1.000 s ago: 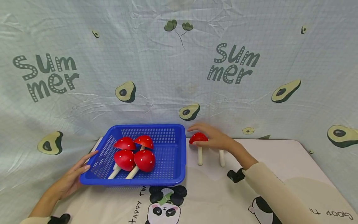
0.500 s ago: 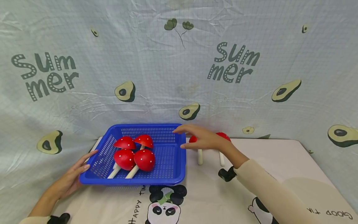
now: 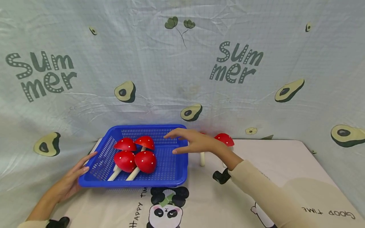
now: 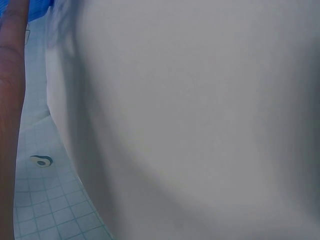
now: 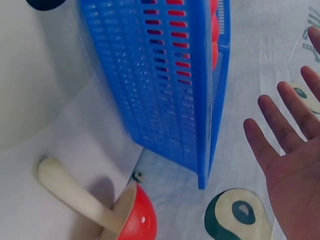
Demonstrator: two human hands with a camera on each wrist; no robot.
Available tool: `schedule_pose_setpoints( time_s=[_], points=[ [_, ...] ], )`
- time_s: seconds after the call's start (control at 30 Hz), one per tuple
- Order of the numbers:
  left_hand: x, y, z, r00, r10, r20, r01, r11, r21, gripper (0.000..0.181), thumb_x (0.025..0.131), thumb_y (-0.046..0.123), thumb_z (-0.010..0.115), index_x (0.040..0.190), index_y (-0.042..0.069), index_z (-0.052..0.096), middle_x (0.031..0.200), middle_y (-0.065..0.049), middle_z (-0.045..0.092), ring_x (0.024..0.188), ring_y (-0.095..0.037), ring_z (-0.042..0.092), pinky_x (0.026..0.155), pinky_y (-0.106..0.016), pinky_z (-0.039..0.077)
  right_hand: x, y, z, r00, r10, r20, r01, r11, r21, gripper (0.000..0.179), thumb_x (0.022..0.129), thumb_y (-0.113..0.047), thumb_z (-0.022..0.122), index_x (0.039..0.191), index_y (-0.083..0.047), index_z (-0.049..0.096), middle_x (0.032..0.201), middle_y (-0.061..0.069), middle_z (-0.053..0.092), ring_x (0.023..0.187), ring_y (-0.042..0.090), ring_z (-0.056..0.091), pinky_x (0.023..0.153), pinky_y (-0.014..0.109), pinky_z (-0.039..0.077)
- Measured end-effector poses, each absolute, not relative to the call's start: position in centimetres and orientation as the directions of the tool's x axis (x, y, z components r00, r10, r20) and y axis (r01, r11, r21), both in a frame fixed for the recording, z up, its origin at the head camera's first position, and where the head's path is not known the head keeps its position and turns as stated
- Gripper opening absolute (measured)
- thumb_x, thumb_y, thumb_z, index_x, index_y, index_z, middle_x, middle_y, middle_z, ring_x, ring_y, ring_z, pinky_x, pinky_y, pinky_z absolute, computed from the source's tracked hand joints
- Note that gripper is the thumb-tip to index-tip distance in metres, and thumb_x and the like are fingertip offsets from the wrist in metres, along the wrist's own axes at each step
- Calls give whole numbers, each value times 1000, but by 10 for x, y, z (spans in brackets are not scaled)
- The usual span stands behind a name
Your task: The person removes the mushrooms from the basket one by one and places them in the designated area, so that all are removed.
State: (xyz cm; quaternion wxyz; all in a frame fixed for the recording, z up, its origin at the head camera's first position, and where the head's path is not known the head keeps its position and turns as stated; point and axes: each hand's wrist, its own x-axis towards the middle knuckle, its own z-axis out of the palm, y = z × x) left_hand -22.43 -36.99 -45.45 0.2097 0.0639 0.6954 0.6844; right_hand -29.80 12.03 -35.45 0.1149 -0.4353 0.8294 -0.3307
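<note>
A blue plastic basket (image 3: pixel 134 184) holds several toy mushrooms (image 3: pixel 145 161) with white-dotted red caps and pale stems, grouped at its left. My left hand (image 3: pixel 64 183) rests at the basket's left rim with index finger and thumb extended; its other fingers are hidden. Over the right rim reaches my right hand (image 3: pixel 192 141), fingers spread and holding nothing. Right of the basket lie two more mushrooms. One cap (image 3: pixel 224 139) shows behind my right wrist, while that hand hides most of the other, leaving its stem (image 3: pixel 202 159) in sight. One mushroom (image 5: pixel 137 217) also appears in the right wrist view.
The table (image 3: pixel 271 158) has a pale cloth printed with pandas and lettering. Behind it hangs a light curtain (image 3: pixel 159 63) with avocado prints and "summer" lettering. The basket stands close to the curtain.
My right hand has moved left from above the loose mushrooms to over the basket's right rim. My left hand stays at the basket, and the head view has shifted slightly.
</note>
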Motion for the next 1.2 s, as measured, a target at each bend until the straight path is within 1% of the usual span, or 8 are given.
schedule_pose_setpoints(
  time_s=[0.03,0.17,0.43,0.5,0.63,0.83,1.07,1.2],
  points=[
    [-225,-371,-455,-902,386,-196,-195,41,980,53,112,25,31,157,50,18,131,19,42,113,-10,64,93,-37,56,-297,119,-354,-590,-801,97,-651,401,-644,58,92,-37,73,146,-22,54,146,-5,53,137,13,48,109,34,44],
    [-225,-373,-455,-898,400,-184,-191,24,981,53,112,24,31,156,51,20,128,22,46,113,-11,64,93,-37,56,-295,112,-353,-581,-809,85,-653,401,-643,59,93,-38,71,147,-21,54,147,-3,54,138,12,47,110,37,44],
    [-227,-368,-454,-916,331,-225,-201,107,974,56,112,28,34,159,49,13,148,-3,23,111,-6,62,93,-35,56,-295,99,-349,-569,-818,82,-666,400,-629,58,92,-39,72,145,-24,54,138,-7,62,132,8,53,107,38,46],
    [-228,-369,-454,-915,340,-219,-197,99,975,56,112,28,34,159,49,13,147,-1,24,112,-6,62,93,-36,56,-297,95,-349,-560,-825,80,-668,392,-633,57,92,-40,72,145,-24,54,138,-7,63,131,7,54,107,39,46],
    [-228,-371,-456,-909,362,-209,-196,72,978,54,112,26,33,157,51,16,135,13,33,112,-8,63,93,-36,56,-301,86,-348,-542,-836,80,-661,366,-655,57,93,-37,72,145,-22,55,139,-4,62,131,10,55,109,40,45],
    [-228,-373,-457,-907,369,-203,-193,64,979,54,112,26,33,157,51,18,131,18,38,112,-8,63,93,-35,56,-306,72,-349,-528,-848,45,-628,353,-694,56,93,-33,72,144,-18,55,144,4,59,135,18,54,110,47,43],
    [-228,-378,-460,-874,463,-148,-183,-31,983,52,112,21,28,152,54,30,130,24,50,115,-12,64,94,-37,56,-312,57,-349,-513,-858,-4,-646,389,-656,53,92,-31,73,142,-20,58,141,-2,60,133,15,55,105,35,47],
    [-228,-379,-461,-868,478,-137,-183,-52,982,52,112,19,28,150,55,33,129,25,52,115,-13,64,93,-37,56,-319,48,-352,-503,-864,-18,-641,387,-663,52,93,-26,74,141,-18,58,140,0,62,132,20,55,103,35,48]
  ],
)
